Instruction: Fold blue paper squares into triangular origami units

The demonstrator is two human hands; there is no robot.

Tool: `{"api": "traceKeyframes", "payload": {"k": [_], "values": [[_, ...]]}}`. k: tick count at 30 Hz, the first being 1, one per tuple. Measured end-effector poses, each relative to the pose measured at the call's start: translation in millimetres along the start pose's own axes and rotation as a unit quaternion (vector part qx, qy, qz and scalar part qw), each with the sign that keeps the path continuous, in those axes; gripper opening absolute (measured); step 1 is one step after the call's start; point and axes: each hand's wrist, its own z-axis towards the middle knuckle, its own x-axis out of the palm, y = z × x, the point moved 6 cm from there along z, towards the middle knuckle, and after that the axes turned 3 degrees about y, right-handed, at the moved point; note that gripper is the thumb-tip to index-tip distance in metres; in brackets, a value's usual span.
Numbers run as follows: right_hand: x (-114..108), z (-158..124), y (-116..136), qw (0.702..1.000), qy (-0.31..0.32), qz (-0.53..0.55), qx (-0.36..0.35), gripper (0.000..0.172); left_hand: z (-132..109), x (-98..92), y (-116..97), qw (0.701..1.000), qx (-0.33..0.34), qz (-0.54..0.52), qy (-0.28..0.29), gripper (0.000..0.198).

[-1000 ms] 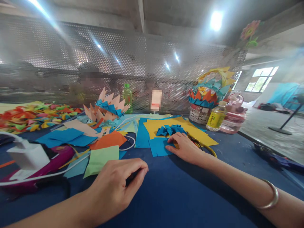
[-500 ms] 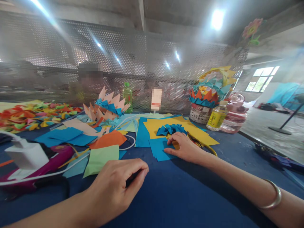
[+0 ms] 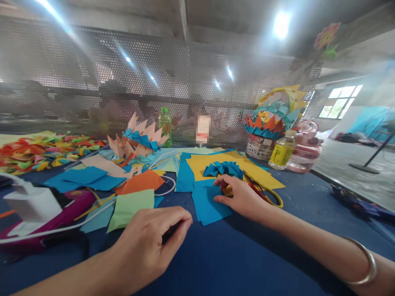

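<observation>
My right hand (image 3: 242, 195), thumb and forefinger apart, rests at the edge of small blue paper sheets (image 3: 210, 207), its fingertips over them. Just beyond it, folded blue paper pieces (image 3: 222, 168) lie on a large yellow sheet (image 3: 202, 163). Scissors with yellow handles (image 3: 276, 197) are beside this hand, partly hidden by it. Nearer the camera on the left, my left hand (image 3: 154, 238) is closed, thumb against fingers, with nothing showing in it. Close to its knuckles lies a pale green paper square (image 3: 132, 207).
An orange sheet (image 3: 142, 181) and blue squares (image 3: 89, 176) lie at left, behind a charger (image 3: 33, 205) on a purple power strip. Farther back are a pointed paper crown (image 3: 143, 137) and a heap of folded papers (image 3: 46, 150). A yellow-labelled bottle (image 3: 281, 152) stands right.
The small blue sheets have slid towards me and spread a little. My right hand has shifted slightly nearer, showing more of the scissors. My left hand is almost still.
</observation>
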Motion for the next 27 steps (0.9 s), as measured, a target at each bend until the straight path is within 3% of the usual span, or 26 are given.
{"api": "traceKeyframes", "payload": {"k": [5, 16, 22, 24, 27], "values": [[-4, 2, -1, 0.999, -0.027, 0.019, 0.001, 0.016, 2, -0.8, -1, 1.000, 0.002, -0.004, 0.000, 0.017], [0, 6, -12, 0.991, -0.035, 0.131, 0.017, 0.019, 2, -2.4, 0, 1.000, -0.010, -0.007, -0.003, 0.018], [-8, 1, -4, 0.992, -0.081, 0.100, -0.012, 0.031, 1, -0.3, 3, 1.000, -0.014, 0.009, 0.001, 0.019], [-8, -4, 9, 0.994, -0.054, 0.087, -0.044, 0.036, 0, 0.7, 5, 1.000, -0.016, 0.009, 0.006, 0.018], [5, -14, 31, 0.989, 0.089, 0.051, -0.110, 0.044, 0, 0.5, 4, 1.000, -0.016, 0.002, 0.004, 0.017]]}}
